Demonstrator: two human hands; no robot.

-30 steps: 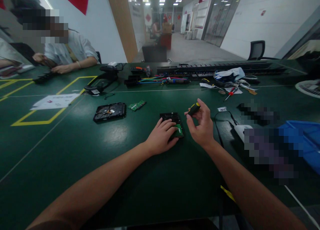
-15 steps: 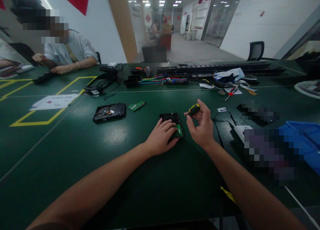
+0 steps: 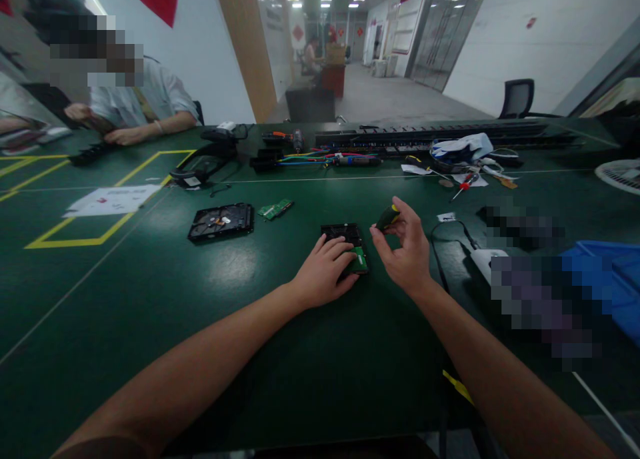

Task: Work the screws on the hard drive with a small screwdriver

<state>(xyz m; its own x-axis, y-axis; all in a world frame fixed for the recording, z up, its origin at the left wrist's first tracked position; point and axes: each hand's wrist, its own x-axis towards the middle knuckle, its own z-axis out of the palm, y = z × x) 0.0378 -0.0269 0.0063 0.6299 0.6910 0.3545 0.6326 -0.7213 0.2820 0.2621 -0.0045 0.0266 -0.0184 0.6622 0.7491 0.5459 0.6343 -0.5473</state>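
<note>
A hard drive with a black frame and a green circuit board lies on the table. My left hand holds it down, with fingers across its top and the thumb along its near edge. Just right of the drive, my right hand is raised and closed around a screwdriver with a dark green and yellow handle. The screwdriver's shaft cannot be made out. To the left lies another black hard drive, and beside that a loose green circuit board.
Tools and coloured wires lie along the back, near long black strips. A red-handled screwdriver and a blue bin are on the right. A paper sheet lies left. A co-worker sits at far left.
The screwdriver's handle has tilted or turned slightly in my right hand. My left hand stays on the hard drive. The whole view has shifted a little.
</note>
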